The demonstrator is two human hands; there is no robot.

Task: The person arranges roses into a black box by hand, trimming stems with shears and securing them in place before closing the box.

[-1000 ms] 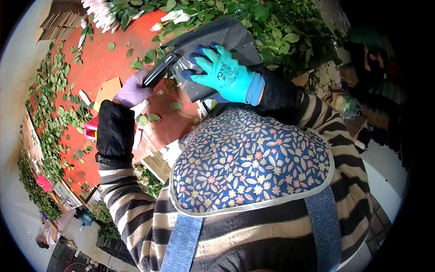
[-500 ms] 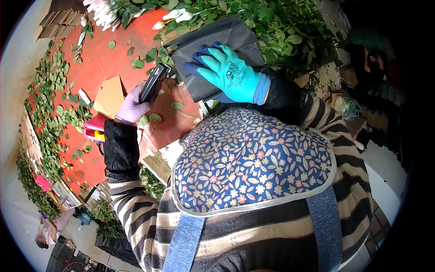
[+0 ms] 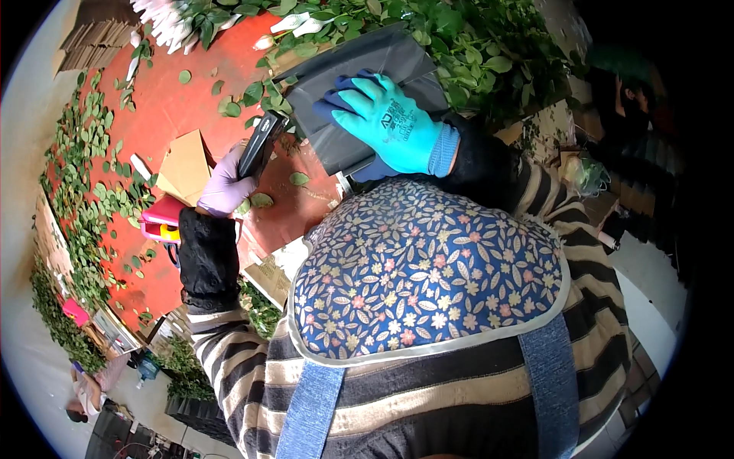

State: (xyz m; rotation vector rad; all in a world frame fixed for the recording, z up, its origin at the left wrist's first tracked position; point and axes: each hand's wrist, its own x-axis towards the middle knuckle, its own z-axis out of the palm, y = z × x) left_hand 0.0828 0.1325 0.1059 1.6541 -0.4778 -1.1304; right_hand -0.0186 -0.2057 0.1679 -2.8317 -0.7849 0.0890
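Your hands at the red table, among cut leaves

Your left hand (image 3: 225,191), in a lilac glove, has its fingers clamped round a black stapler (image 3: 258,144); your right hand (image 3: 390,122), in a turquoise glove, lies flat, fingers together, on a grey sheet (image 3: 359,69) at the red table (image 3: 172,115)'s near edge; loose leaves (image 3: 92,206), cardboard (image 3: 183,164) and leafy stems (image 3: 489,53) crowd around.

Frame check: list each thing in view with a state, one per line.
Left hand: gloved, shut on black stapler.
Right hand: teal glove, flat on grey sleeve.
Grey sleeve: lying on red table.
Loose leaves: strewn on table.
Cardboard piece: lying flat.
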